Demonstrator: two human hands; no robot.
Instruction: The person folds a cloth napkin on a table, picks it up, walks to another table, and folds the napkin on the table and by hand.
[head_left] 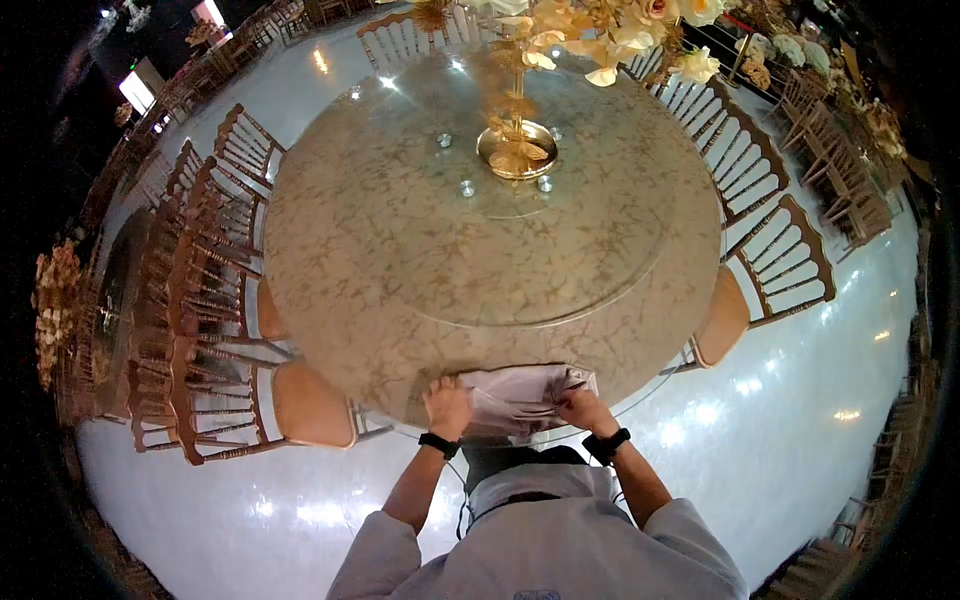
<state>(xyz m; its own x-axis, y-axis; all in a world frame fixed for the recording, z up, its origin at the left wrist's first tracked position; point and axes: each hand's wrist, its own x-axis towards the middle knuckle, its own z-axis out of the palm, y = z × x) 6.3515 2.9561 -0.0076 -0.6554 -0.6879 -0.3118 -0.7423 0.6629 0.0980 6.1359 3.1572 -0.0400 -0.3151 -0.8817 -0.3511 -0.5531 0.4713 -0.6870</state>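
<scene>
A pinkish-grey cloth lies bunched and partly folded at the near edge of the round marbled table. My left hand rests at the cloth's left end, its fingers apart and pointing up the table. At the right end, my right hand pinches the cloth's edge between closed fingers. Part of the cloth droops toward the table's rim, in front of my body.
A gold stand with pale flowers rises from the table's raised round centre, small glass holders around its base. Wooden chairs stand left and right of the table.
</scene>
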